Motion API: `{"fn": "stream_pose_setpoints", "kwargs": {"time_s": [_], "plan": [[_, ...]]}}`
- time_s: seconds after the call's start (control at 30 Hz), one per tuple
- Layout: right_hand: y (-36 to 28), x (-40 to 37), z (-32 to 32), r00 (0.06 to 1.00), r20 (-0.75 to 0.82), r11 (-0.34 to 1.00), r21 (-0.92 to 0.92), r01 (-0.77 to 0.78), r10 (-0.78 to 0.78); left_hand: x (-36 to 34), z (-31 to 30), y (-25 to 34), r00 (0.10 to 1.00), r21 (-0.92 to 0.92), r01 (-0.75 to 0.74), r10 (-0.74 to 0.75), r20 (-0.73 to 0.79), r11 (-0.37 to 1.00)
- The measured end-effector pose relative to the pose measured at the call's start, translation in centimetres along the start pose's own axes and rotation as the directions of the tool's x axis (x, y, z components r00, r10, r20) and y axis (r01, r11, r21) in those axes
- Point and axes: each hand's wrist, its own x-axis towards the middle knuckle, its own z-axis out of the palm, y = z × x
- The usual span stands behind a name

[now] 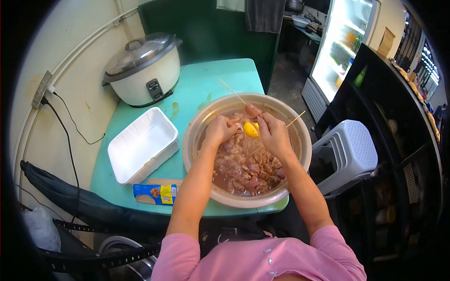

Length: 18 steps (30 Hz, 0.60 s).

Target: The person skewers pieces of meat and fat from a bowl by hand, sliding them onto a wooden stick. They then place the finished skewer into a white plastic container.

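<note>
A large round basin (189,161) on the turquoise table holds raw meat pieces (251,175) in brownish liquid. Over its left part is my left hand (222,130), fingers closed at the meat; what they pinch is too small to tell. My right hand (274,133) is closed around something by a meat piece (253,110) near the basin's far side. A thin stick (230,90) runs up and left from that piece. Another stick (296,119) sticks out to the right of my right hand. Between my hands lies a yellow citrus piece (251,129).
An empty white tray (143,145) and a blue-labelled pack of sticks (157,193) are left of the basin on the table (225,70). A rice cooker (143,70) stands behind. Stacked stools (351,150), a dark shelf (375,107) and a lit fridge (340,42) are right.
</note>
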Motion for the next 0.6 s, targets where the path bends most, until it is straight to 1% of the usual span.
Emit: {"fn": "stream_pose_setpoints", "kwargs": {"time_s": [0.07,0.1,0.17,0.2,0.27,0.3,0.33,0.37,0.4,0.43,0.5,0.53,0.6], "plan": [[0.2,0.0,0.0,1.0,0.006,0.999,-0.03,0.015,-0.015,0.0,0.5,-0.4,0.999,0.119,-0.046,0.046,0.005,0.992],[0.2,0.0,0.1,1.0,0.006,0.999,-0.029,0.014,-0.014,0.2,0.5,-0.6,0.999,0.12,-0.046,0.045,0.006,0.992],[0.2,0.0,0.1,1.0,-0.005,1.0,-0.013,0.011,-0.011,0.8,0.2,-1.1,0.992,0.064,0.034,-0.042,0.117,0.997],[0.0,0.0,0.1,1.0,-0.005,1.0,-0.012,0.019,-0.019,0.9,-0.3,-1.3,0.993,0.063,0.035,-0.041,0.109,0.997],[-0.2,0.0,0.0,1.0,-0.011,0.999,0.034,-0.011,0.011,1.0,-1.1,-1.8,0.989,-0.171,0.135,-0.122,0.086,0.976],[-0.3,0.0,0.0,1.0,-0.009,0.999,0.04,-0.008,0.008,1.1,-1.4,-2.0,0.989,-0.168,0.138,-0.125,0.081,0.976],[-0.4,0.0,0.0,1.0,-0.003,0.999,0.039,-0.02,0.02,1.3,-1.6,-2.2,0.983,-0.486,0.182,-0.147,0.109,0.855],[-0.5,0.0,-0.1,1.0,0.002,0.999,0.036,-0.031,0.031,1.5,-1.7,-2.3,0.978,-0.747,0.208,-0.155,0.141,0.631],[-0.3,0.0,0.0,1.0,0.001,0.999,0.038,-0.028,0.028,1.2,-2.2,-1.7,0.978,-0.804,0.204,-0.156,0.14,0.559],[-0.1,-0.1,0.0,0.999,0.016,0.999,0.018,-0.032,0.032,1.2,-2.1,-1.7,0.978,-0.804,0.201,-0.156,0.136,0.559],[-0.1,0.0,0.0,0.999,0.029,1.0,-0.001,-0.03,0.03,1.3,-2.1,-1.7,0.981,-0.847,0.166,-0.171,0.091,0.504],[-0.3,0.0,-0.1,0.999,0.039,0.999,-0.029,-0.027,0.028,1.5,-2.2,-1.9,0.982,-0.848,0.162,-0.17,0.086,0.505],[-0.3,-0.1,-0.1,0.999,0.048,0.998,-0.055,-0.021,0.024,1.6,-2.3,-2.1,0.984,-0.896,0.162,-0.13,0.119,0.413]]}}
